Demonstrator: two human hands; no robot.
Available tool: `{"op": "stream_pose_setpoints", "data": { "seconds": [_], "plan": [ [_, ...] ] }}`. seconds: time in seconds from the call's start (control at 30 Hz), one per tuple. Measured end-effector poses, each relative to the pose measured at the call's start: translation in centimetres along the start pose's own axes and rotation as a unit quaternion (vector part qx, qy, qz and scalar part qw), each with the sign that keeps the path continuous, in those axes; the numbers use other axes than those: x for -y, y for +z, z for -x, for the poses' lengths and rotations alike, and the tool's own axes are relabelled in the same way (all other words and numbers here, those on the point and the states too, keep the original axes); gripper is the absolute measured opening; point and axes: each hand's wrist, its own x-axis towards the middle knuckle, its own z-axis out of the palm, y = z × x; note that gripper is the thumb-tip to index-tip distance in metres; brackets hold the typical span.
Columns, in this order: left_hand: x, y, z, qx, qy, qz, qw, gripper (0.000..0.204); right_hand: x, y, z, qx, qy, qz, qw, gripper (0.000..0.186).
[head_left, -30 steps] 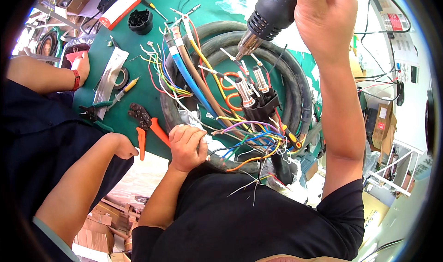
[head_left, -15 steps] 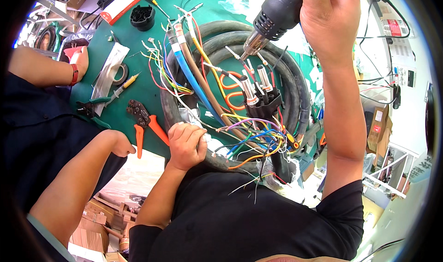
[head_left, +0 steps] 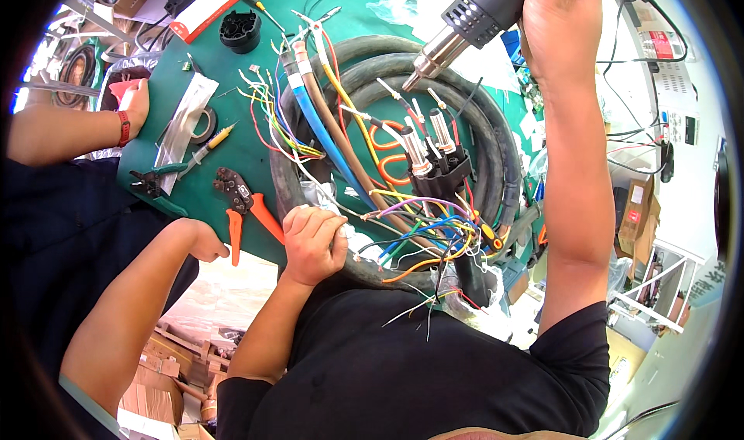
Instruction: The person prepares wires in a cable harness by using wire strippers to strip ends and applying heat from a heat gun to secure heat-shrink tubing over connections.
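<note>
My right hand (head_left: 566,48) is wrapped round the grip of a black heat gun (head_left: 487,7). Its metal nozzle points down and left, just above white-tipped wires (head_left: 391,91) that rise from a black connector (head_left: 442,178). Two bright metal pins (head_left: 418,153) stand upright on that connector, and a bundle of thin coloured wires (head_left: 449,231) spreads below it. My left hand (head_left: 314,242) is closed in a fist at the near left side of a coiled thick black cable (head_left: 500,161). Something white shows beside its thumb, but what the fingers hold is hidden.
Left of the coil lie an orange-handled crimping tool (head_left: 244,200), a syringe (head_left: 208,149), black tape (head_left: 204,126) and green-handled cutters (head_left: 151,182). Blue and brown thick wires (head_left: 314,110) cross the coil. A co-worker's forearms (head_left: 128,300) reach in from the left. A black round housing (head_left: 239,31) stands farther back.
The heat gun and my right hand have shifted slightly right, and the nozzle tip has risen a little off the wires. My left hand stays put. The co-worker's arms have moved slightly.
</note>
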Motion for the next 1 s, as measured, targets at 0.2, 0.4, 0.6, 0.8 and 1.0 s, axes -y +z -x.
{"op": "stream_pose_setpoints", "data": {
  "seconds": [0.2, 0.4, 0.6, 0.8, 1.0],
  "plan": [
    [0.0, 0.0, -0.1, -0.003, 0.003, 0.000, 1.000, 0.011, -1.2, 0.0, 0.3, 0.002, 0.055, -0.076, 0.996, 0.036],
    [0.0, 0.1, -0.1, -0.004, 0.003, -0.001, 1.000, 0.011, -2.2, -0.3, 0.6, -0.041, 0.094, -0.078, 0.992, 0.034],
    [0.2, 0.0, -0.1, 0.000, 0.003, 0.002, 1.000, 0.011, -1.8, 0.2, 0.6, -0.043, 0.099, -0.091, 0.990, 0.033],
    [0.2, 0.0, -0.1, 0.002, 0.001, 0.002, 1.000, 0.011, -1.4, 0.6, 1.2, -0.013, 0.084, -0.053, 0.995, 0.031],
    [0.3, 0.1, 0.1, 0.003, -0.001, 0.001, 1.000, 0.011, -2.2, 1.7, 1.2, -0.007, 0.030, -0.077, 0.997, 0.026]
  ]
}}
